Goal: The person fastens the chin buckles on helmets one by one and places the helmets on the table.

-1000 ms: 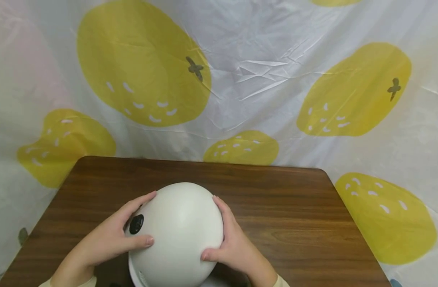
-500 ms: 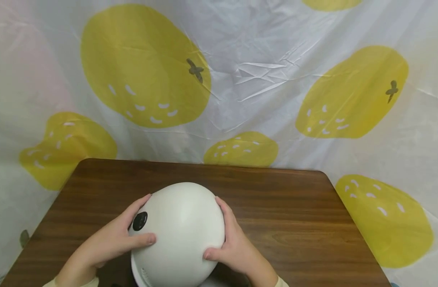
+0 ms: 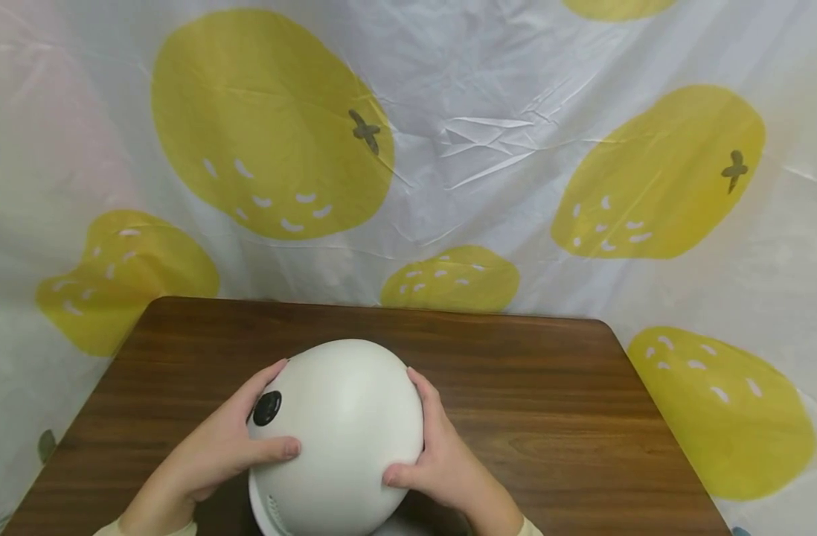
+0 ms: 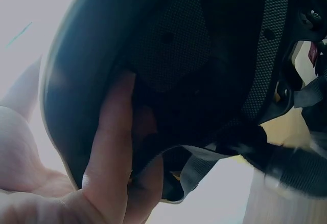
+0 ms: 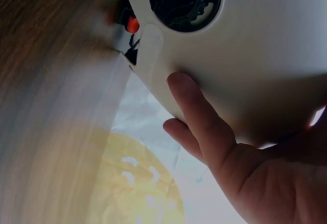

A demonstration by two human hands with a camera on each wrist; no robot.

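A white helmet (image 3: 344, 424) is held tilted over the front of the table, its smooth shell facing the head view. My left hand (image 3: 224, 443) grips its left edge. In the left wrist view, fingers (image 4: 115, 137) of that hand reach inside the rim against the dark lining, while the thumb lies on the outer shell in the head view. On the opposite side my right hand (image 3: 449, 465) holds the shell, thumb in front and fingers farther back. A black round fitting (image 3: 268, 408) shows near my left hand; another black round fitting (image 5: 185, 4) appears beside my right fingers.
Dark straps (image 4: 301, 170) hang loose below the helmet's lining. The brown wooden table (image 3: 549, 402) extends behind and to the right of the helmet. A white curtain (image 3: 475, 67) printed with yellow fruit hangs around the table's back and sides.
The helmet has shifted slightly to the right and turned a little, with its black fitting moving up and right. Both hands have kept their hold and moved along with it.
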